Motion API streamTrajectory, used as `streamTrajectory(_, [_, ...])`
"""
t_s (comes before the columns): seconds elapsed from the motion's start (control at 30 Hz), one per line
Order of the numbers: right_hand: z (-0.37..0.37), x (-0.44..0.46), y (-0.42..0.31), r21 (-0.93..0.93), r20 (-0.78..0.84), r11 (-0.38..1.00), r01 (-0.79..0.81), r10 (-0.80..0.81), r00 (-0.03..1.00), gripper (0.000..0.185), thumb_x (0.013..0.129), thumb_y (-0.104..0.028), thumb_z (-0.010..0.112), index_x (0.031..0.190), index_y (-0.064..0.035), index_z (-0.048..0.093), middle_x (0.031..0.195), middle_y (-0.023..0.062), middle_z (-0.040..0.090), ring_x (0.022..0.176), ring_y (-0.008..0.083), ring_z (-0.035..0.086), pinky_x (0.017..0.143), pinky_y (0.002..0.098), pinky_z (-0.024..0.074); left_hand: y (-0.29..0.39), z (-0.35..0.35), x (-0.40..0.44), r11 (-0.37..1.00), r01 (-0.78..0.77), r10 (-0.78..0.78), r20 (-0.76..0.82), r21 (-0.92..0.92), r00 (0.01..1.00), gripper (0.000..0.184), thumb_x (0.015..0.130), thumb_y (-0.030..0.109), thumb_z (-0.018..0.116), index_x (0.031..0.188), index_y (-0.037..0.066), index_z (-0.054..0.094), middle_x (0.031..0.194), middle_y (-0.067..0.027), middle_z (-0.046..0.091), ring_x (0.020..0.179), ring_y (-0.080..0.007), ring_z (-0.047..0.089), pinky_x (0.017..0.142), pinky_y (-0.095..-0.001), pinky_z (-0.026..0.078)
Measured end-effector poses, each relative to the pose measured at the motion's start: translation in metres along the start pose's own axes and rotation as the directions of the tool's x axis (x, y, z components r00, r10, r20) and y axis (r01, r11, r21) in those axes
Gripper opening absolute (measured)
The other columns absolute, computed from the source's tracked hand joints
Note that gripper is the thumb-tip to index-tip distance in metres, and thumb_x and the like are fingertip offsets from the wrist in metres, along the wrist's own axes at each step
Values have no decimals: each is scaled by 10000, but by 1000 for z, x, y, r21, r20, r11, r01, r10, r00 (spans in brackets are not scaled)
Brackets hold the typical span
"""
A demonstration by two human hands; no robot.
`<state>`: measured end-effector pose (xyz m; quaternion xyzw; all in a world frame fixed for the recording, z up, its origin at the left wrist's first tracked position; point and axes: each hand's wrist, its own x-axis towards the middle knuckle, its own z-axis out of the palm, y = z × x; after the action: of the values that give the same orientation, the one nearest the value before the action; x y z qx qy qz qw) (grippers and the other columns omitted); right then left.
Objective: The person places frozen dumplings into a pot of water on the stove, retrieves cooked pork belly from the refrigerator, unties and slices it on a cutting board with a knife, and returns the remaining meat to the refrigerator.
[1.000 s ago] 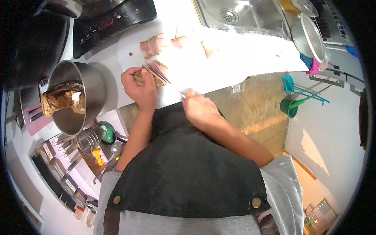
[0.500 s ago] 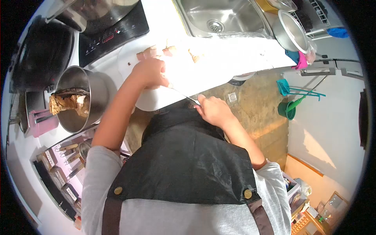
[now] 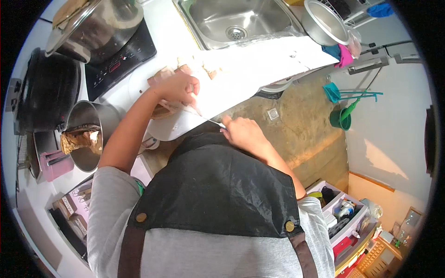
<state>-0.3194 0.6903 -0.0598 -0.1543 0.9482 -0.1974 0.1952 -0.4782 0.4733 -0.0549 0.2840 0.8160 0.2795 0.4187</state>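
My right hand (image 3: 248, 135) is closed around the handle of a knife (image 3: 211, 121), whose thin bright blade points left toward my other hand. My left hand (image 3: 178, 89) is bent above the white cutting board (image 3: 169, 133), its fingers pinched on a pale pink piece of meat (image 3: 196, 105) beside the blade. Glare hides part of that piece. Under the left wrist lies a brown-skinned piece (image 3: 160, 111). Several more pinkish pieces with brown edges, such as a chunk (image 3: 161, 75), rest on the far side of the board.
An induction cooktop (image 3: 121, 62) bears a large steel pot (image 3: 109, 30). Nearer left, another steel pot (image 3: 85, 160) holds brown chunks. A sink (image 3: 236, 21) lies beyond the counter, with a metal bowl (image 3: 324, 23) at its right. An open drawer (image 3: 343, 215) is at lower right.
The head view has shifted, with the sink and counter moving left. The left hand has risen slightly off the board, and the brown-skinned piece beneath it now shows. The right hand still holds the knife.
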Motion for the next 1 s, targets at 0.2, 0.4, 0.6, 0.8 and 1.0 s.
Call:
streamTrajectory(0.2, [1,-24,12,129,1,987,-99,100,995,257,871,-274,544,922,-23,513,715,231,613,738,432,600,664,516,473,20,-16,36,921,-196,114,-246,-338,963,202,729,117,707,839,61,546,634,40,526,561,-43,455,519,-202,357])
streamTrajectory(0.4, [6,-37,23,160,42,957,-242,238,970,288,870,-299,544,962,-26,524,784,246,625,799,438,603,716,525,471,7,-5,68,968,-123,14,-441,-219,898,181,744,119,672,889,40,597,717,-49,652,599,-74,542,555,-220,412])
streamTrajectory(0.6, [7,-41,23,171,-18,948,-268,275,961,305,871,-320,543,960,-28,534,770,246,623,785,438,603,716,516,471,7,-18,45,993,-27,100,-666,118,739,207,780,151,620,941,26,656,715,-69,653,677,-119,612,629,-249,477])
streamTrajectory(0.8, [-5,-35,40,255,-193,928,-271,323,926,251,805,-275,561,937,-63,539,673,201,616,710,412,611,666,509,470,23,-7,-64,970,225,-217,-732,-88,646,369,745,275,693,1024,37,652,849,-81,670,767,-150,627,706,-291,490])
streamTrajectory(1.0, [-19,-5,70,157,-459,935,-318,354,815,242,785,-208,577,954,-38,541,664,207,609,685,396,617,644,491,470,-8,85,-94,888,459,-237,-811,43,535,345,633,187,725,963,122,652,1039,-86,620,985,-269,595,841,-359,466])
